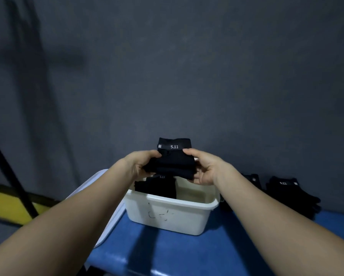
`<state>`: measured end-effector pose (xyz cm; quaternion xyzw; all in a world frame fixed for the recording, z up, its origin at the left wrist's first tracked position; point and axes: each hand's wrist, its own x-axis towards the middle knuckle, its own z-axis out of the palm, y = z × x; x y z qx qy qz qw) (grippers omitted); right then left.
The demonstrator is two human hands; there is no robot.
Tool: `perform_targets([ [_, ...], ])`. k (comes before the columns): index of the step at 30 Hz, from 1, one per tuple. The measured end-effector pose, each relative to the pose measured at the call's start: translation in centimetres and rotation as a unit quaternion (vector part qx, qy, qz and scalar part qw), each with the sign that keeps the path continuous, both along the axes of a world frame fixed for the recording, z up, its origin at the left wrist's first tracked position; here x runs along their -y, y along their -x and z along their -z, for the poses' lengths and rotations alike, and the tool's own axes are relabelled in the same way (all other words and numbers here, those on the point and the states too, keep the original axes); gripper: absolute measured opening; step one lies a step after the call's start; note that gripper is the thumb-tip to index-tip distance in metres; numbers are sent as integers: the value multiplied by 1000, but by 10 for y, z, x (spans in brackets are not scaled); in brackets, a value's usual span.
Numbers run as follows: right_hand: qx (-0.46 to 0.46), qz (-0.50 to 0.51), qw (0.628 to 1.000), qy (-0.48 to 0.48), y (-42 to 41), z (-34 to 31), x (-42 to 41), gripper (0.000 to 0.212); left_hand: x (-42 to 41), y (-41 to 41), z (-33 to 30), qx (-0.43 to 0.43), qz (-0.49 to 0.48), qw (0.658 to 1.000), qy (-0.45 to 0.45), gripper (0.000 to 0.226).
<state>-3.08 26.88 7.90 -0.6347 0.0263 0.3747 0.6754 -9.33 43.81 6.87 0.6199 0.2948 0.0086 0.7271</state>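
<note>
A folded pair of black gloves [174, 156], its cuff printed "5.11", hangs above a white plastic bin [167, 216]. My left hand [141, 163] grips its left side, thumb on top. My right hand [205, 168] grips its right side the same way. Inside the bin, at its left, lies another black glove bundle [157, 187] with the same print. The bin stands on a blue table [167, 253].
More black gloves [292, 194] lie in a pile on the table right of the bin, with another dark one [252, 180] partly behind my right forearm. A white lid [91, 186] leans left of the bin. A grey wall rises behind. A yellow surface [5, 206] and a black pole are at left.
</note>
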Motion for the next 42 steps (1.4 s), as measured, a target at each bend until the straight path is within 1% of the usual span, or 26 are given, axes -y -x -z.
perform_targets([
  [2, -12, 12, 1000, 17, -7, 6, -8, 18, -7, -4, 4, -22, 0, 999, -26, 4],
  [5, -12, 19, 999, 49, -16, 12, -15, 12, -12, -11, 10, -45, 7, 998, -53, 8],
  [7, -11, 21, 998, 62, -22, 16, -16, 9, -13, -17, 15, -58, 15, 996, -60, 9],
  [9, -13, 34, 997, 74, -28, 22, -15, 11, -11, -24, 21, -62, 26, 996, -57, 9],
  [16, -6, 76, 994, 84, -31, 36, -10, 17, -4, -38, 41, -16, 49, 993, -103, 12],
  [21, 8, 88, 993, 78, -27, 38, -13, 14, -7, -32, 46, 23, 55, 988, -140, 8],
  [23, 8, 86, 993, 79, -24, 38, -17, 12, -9, -26, 46, 38, 56, 981, -182, 10],
  [25, 2, 80, 994, 73, -20, 39, -22, 12, -16, -20, 44, 58, 53, 959, -272, 21],
  [26, 0, 76, 995, 71, -18, 39, -25, 12, -20, -16, 42, 67, 43, 937, -341, 26],
  [28, 1, 74, 994, 74, -14, 40, -28, 12, -31, -8, 40, 56, -5, 865, -499, 33],
  [29, 2, 74, 994, 77, -12, 40, -29, 13, -37, -4, 41, 35, -31, 828, -558, 35],
  [30, 5, 76, 994, 78, -10, 40, -29, 13, -42, 0, 43, -6, -49, 805, -592, 38],
  [31, 8, 77, 994, 78, -9, 39, -29, 13, -46, 6, 44, -65, -54, 796, -600, 41],
  [32, 10, 76, 994, 78, -7, 39, -30, 14, -51, 10, 48, -120, -52, 803, -582, 42],
  [33, 11, 73, 994, 79, -4, 38, -30, 14, -54, 15, 51, -157, -47, 818, -551, 42],
  [34, 14, 71, 994, 80, -2, 36, -30, 14, -57, 18, 54, -174, -43, 835, -519, 39],
  [36, 23, 69, 994, 80, 3, 33, -29, 15, -58, 24, 56, -166, -40, 856, -488, 32],
  [40, 35, 63, 994, 86, 15, 32, -23, 15, -49, 40, 59, -117, -64, 866, -482, 25],
  [42, 33, 60, 994, 87, 23, 33, -20, 13, -41, 53, 62, -80, -82, 865, -488, 20],
])
